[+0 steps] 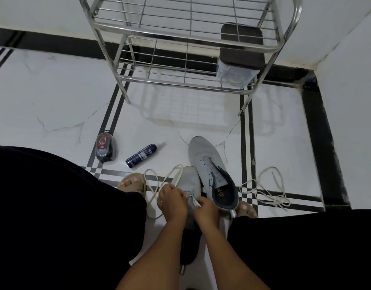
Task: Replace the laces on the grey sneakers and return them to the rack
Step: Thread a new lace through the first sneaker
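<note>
Low in the middle of the frame, both hands meet over the nearer grey sneaker (187,181). The left hand (172,200) is closed around a white lace (157,181), which loops away to the left across the floor. The right hand (205,209) pinches the same lace's end between its fingertips, right at the shoe's eyelets. This sneaker sits between the person's knees, toe pointing up the frame.

Just to its right, touching it, lies the second grey sneaker (207,160), unlaced, its dark opening facing the camera. Further right, a loose white lace (268,191) lies tangled on the tiles, apart from both shoes.

Left of centre, a dark spray can (141,155) lies on its side, and beside it stands a small dark shoe-polish container (105,148). Two sandalled feet show near the shoes.

At the top of the frame stands the metal rack (186,34), with a dark-lidded clear box (241,57) on its lower shelf at the right.
</note>
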